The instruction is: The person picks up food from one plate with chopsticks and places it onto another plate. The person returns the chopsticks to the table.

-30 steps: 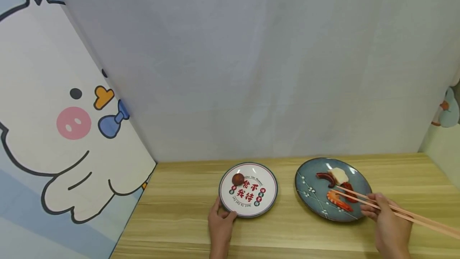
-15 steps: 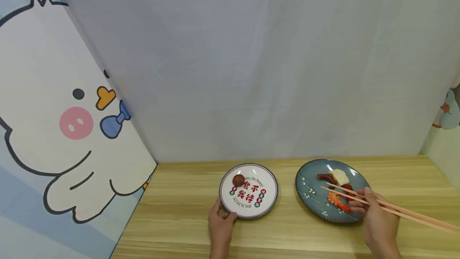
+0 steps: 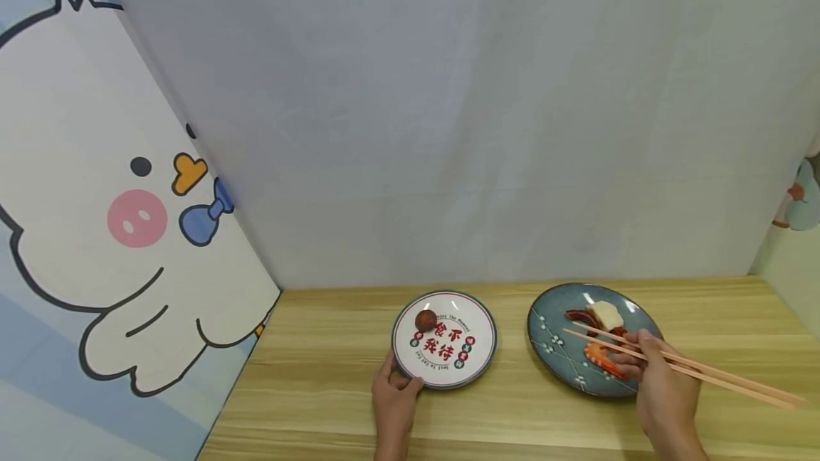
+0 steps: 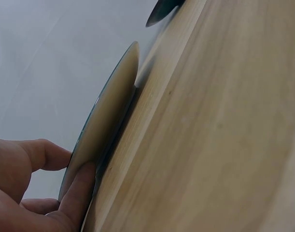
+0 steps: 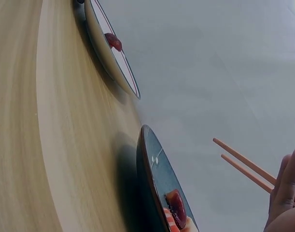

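My left hand [image 3: 393,404] holds the near-left rim of a small white plate [image 3: 470,315] with red Chinese characters. Its thumb lies on the rim, and fingers reach beneath in the left wrist view. A brown ball [image 3: 426,320], like a meatball, sits on that plate. A pair of chopsticks [image 3: 724,377] is in my right hand [image 3: 666,393], their tips slightly apart above the blue plate [image 3: 554,322], holding nothing. On the blue plate lie an orange shrimp [image 3: 599,358], a dark red curved piece [image 3: 581,316] and a whitish piece [image 3: 606,314]. My fingers partly cover another reddish piece.
Both plates stand on a wood-grain table [image 3: 307,375]. A pale grey cloth wall [image 3: 448,126] rises behind the table's far edge. At the left is a panel [image 3: 147,290] with a cartoon duck.
My right hand has moved left over the blue plate, carrying the chopsticks. Their tips have shifted left and slightly away from the shrimp. The left hand and white plate stay put.
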{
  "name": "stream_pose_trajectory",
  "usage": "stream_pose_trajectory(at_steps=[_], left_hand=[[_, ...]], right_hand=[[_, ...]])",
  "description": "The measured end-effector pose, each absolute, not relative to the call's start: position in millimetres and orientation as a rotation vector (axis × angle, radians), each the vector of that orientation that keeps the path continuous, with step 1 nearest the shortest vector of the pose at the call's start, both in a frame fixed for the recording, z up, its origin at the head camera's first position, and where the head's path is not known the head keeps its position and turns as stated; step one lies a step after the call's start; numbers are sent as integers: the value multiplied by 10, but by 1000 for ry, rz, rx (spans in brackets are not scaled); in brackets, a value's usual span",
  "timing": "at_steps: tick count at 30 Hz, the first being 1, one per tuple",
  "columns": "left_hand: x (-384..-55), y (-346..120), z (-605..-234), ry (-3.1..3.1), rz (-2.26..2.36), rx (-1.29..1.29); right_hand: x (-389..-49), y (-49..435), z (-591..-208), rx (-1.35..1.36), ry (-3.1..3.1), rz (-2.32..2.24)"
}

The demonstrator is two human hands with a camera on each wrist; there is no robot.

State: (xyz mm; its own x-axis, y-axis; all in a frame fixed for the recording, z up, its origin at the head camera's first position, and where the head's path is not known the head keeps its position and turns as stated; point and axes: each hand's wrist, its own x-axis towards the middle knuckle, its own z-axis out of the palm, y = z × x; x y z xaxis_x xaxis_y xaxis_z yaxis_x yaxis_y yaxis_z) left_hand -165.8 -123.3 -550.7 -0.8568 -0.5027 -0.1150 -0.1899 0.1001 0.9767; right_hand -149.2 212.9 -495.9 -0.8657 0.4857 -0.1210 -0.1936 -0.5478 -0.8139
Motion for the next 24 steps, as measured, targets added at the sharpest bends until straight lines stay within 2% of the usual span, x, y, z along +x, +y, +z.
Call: stream_pose_trajectory(at_steps=[11,18,24], left_hand=[[-1663,-1235,-5500,-2154,-1809,704],[-1675,-1228,-5498,-2155,-1812,700],[-1673,-1233,-5516,-2155,-1807,696]], right_hand=[[-1525,2049,-4934,-499,-1213,2425],[-1524,1990,-4967,-334,-1187,2450],[-1542,1927,-4980,-343,-1226,2456]])
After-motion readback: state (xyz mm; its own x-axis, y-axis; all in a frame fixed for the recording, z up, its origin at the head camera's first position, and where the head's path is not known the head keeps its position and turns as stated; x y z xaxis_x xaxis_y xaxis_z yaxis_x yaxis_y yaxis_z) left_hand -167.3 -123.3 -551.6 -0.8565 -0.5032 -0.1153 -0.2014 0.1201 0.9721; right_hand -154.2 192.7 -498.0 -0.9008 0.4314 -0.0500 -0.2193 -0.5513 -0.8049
